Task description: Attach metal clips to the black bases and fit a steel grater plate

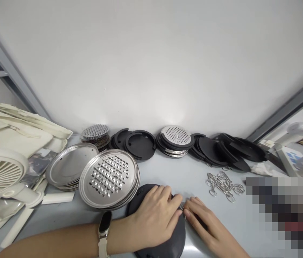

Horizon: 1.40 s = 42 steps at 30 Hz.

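Lower centre of the frame, the black plate lies on the table, left hand draped over it, fingers bent near the rim; whether they clamp it, I can't tell. Right hand, grip pinched closed on a wire clip right there! That plate looks light, stiff, slightly slick: best taken by its rim. A grater stack crowds its upper left; loose clips lie centre right.

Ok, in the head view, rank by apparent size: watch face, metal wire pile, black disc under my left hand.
Largest first:
1. Black disc, partly hidden
2. Metal wire pile
3. Watch face
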### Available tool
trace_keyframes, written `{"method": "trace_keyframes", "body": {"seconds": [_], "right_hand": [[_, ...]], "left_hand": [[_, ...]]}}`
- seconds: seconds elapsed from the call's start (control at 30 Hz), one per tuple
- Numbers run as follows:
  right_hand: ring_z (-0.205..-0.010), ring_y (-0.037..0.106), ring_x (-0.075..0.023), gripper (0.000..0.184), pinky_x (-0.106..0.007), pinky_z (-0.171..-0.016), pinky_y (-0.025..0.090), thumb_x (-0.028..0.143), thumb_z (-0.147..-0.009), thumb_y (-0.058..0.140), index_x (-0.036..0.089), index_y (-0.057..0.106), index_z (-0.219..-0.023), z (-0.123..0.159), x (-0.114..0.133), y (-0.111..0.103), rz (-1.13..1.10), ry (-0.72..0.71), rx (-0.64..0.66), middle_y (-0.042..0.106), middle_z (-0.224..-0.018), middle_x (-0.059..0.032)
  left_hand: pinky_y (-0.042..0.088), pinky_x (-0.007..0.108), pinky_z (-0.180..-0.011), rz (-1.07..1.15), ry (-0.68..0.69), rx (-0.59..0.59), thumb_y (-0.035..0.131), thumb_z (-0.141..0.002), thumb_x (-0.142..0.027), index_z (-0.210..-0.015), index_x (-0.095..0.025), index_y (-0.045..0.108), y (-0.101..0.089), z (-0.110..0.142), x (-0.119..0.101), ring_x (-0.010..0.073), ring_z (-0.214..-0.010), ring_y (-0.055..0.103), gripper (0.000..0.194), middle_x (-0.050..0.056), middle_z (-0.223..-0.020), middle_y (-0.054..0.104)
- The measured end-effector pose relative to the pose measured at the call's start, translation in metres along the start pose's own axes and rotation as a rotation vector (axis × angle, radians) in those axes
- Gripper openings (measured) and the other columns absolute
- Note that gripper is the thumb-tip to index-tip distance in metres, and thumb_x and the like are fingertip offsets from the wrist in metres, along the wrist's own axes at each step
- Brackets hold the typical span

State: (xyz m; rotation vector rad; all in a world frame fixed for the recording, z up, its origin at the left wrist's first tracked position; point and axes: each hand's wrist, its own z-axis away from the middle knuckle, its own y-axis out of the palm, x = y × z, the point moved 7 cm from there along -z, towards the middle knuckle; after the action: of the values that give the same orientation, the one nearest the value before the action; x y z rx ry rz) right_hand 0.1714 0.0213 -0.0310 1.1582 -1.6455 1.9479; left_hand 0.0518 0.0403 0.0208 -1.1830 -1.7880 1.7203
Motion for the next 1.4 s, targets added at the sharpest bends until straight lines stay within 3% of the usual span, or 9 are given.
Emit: {"method": "trace_keyframes", "body": {"seconds": [0.53,0.83,1.4], "right_hand": [[-0.074,0.049,-0.0163,0.033,-0.03,-0.077,0.041,0.035,-0.101,0.029,0.022,0.037,-0.072,0.0007,-0.0053,-0.0077,-0.078,0.069,-0.071,0.047,-0.072,0.0013],[-0.077,0.053,-0.0185,0.027,-0.035,-0.086,0.042,0.029,-0.099,0.036,0.022,0.045,-0.074,-0.0003,-0.0024,-0.0048,0.02,-0.013,-0.061,0.054,-0.074,0.0003],[-0.075,0.053,-0.0184,0.027,-0.035,-0.081,0.044,0.031,-0.099,0.037,0.022,0.047,-0.075,0.0013,-0.0031,-0.0041,0.01,-0.008,-0.075,0.053,-0.073,0.0002]], "left_hand": [[0.046,0.036,-0.078,0.002,0.005,0.002,0.038,-0.094,-0.024,-0.097,-0.021,0.047,-0.0011,0.0,-0.0016,0.0205,-0.083,0.048,0.01,0.004,-0.091,0.048],[0.046,0.037,-0.078,-0.023,-0.004,-0.011,0.039,-0.093,-0.025,-0.098,-0.019,0.046,0.0022,-0.0009,-0.0007,0.0211,-0.085,0.048,0.01,0.005,-0.093,0.05],[0.045,0.037,-0.078,-0.058,0.01,-0.006,0.037,-0.094,-0.024,-0.093,-0.018,0.045,0.0012,-0.0004,-0.0024,0.0212,-0.083,0.048,0.01,0.005,-0.09,0.049]]}}
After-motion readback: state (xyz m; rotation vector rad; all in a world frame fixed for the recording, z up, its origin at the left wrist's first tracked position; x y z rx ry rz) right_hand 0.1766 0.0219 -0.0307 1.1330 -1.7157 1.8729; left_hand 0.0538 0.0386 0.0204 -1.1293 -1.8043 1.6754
